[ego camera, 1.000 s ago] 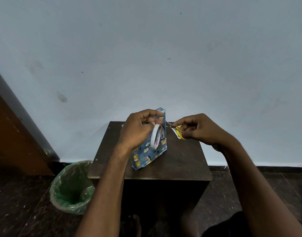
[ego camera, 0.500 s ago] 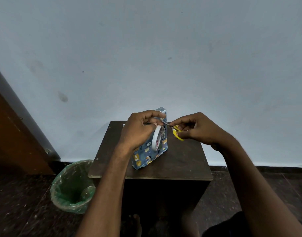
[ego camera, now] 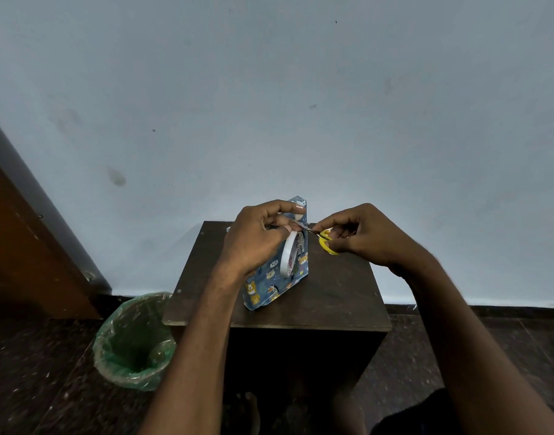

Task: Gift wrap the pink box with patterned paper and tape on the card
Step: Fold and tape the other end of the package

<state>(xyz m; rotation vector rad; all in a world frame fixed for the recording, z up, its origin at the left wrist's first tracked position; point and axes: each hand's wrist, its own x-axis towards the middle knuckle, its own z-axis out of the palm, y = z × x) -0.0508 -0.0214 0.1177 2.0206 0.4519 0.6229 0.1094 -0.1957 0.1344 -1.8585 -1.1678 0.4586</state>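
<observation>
The wrapped box (ego camera: 277,277), in blue paper printed with little animals, stands on edge near the middle of the dark bench (ego camera: 338,287), tilted with one corner pointing up toward the wall. The left hand (ego camera: 256,237) is curled in front of its upper part, fingers gripping the white tape roll (ego camera: 288,254), which hangs on edge against the patterned face. The right hand (ego camera: 363,235) sits just beside it, fingers closed through the yellow handles of the small scissors (ego camera: 324,240), blades reaching left to the left hand's fingertips. Whether the blades touch tape I cannot tell; it is too small. Down on the floor, left of the bench, stands a bin (ego camera: 134,340) lined with a green bag.
</observation>
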